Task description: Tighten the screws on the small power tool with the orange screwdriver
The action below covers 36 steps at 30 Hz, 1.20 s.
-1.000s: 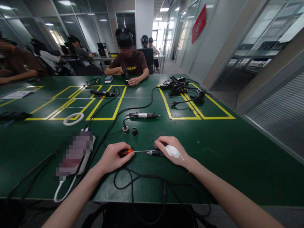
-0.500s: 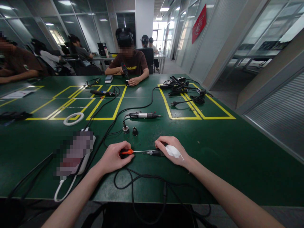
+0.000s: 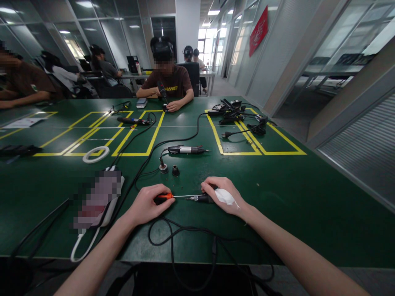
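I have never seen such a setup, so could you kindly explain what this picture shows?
There is no robot here: a person works with bare hands, and a camera worn on that person's head looks forward and down. The left hand holds a screwdriver by its orange handle. The right hand curls over the back of a dark tool; its grip is hidden. On the green table lie a black-and-silver tool, two small parts, a white ring and a looped black cable. Another person sits across the table.
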### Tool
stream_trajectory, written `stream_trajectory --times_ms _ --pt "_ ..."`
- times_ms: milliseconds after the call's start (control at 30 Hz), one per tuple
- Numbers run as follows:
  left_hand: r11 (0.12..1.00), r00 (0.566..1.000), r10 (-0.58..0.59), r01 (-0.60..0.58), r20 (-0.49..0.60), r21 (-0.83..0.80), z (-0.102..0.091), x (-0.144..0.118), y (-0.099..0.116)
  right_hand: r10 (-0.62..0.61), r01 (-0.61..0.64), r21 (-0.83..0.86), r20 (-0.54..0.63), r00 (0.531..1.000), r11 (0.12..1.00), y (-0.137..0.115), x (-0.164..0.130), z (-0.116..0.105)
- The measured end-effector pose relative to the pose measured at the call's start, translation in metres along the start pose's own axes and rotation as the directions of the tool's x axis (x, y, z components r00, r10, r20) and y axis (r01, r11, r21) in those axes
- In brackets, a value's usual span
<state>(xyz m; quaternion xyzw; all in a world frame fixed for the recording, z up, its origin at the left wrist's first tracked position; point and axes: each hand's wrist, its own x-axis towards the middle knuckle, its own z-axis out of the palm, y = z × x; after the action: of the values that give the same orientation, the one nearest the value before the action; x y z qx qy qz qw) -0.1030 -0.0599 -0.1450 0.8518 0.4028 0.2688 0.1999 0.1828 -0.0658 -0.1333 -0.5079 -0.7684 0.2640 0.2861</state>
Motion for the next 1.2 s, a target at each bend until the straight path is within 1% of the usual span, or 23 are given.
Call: stream_trajectory --times_ms 267,667,833,1200 --pt "1.0 1.0 0.007 -0.007 0.007 0.008 -0.0012 0.0002 0.0011 -0.018 0.018 -0.008 0.003 1.0 1.0 0.0003 0.0001 -0.0002" --pt "1.0 1.0 0.024 -0.024 -0.01 0.009 0.0007 -0.0001 -0.0003 -0.022 0.022 -0.005 0.009 1.0 1.0 0.0011 -0.0004 -0.0005" --pt "1.0 1.0 0.013 -0.013 -0.002 0.013 0.001 0.0002 -0.0006 -0.029 0.029 -0.001 0.005 1.0 1.0 0.0019 -0.0003 0.0" --pt "0.999 0.999 0.045 -0.045 -0.005 0.018 0.001 0.0 -0.0019 -0.002 0.002 -0.002 0.019 1.0 1.0 -0.0006 -0.0002 -0.0007"
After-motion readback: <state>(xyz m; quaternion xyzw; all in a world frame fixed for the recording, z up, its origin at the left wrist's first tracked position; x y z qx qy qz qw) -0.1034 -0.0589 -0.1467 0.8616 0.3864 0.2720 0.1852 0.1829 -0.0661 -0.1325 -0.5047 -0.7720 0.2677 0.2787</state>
